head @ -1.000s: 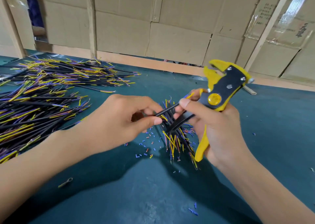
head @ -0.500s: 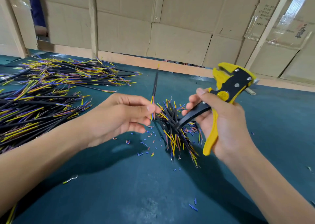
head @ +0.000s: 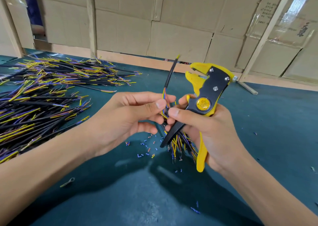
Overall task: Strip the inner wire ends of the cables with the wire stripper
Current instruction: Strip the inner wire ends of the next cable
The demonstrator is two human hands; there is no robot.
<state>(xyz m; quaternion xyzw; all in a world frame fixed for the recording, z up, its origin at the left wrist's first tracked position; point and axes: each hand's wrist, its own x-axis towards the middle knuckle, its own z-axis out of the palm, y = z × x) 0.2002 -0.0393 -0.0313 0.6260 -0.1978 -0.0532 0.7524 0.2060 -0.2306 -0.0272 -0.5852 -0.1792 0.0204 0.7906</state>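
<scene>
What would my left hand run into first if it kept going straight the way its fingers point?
Most likely the right hand holding the wire stripper: the left hand points rightward with the cable pinched, fingertips nearly touching already, though depth is unclear.

One head-worn view looks forward and down, close over the table (head: 268, 139), taking in both hands (head: 123, 117) and, past the table's far edge, a cardboard wall (head: 172, 28)

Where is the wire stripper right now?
Right of centre in the head view, the wire stripper is gripped upright in the right hand, beside the cable pinched by the left hand.
</scene>
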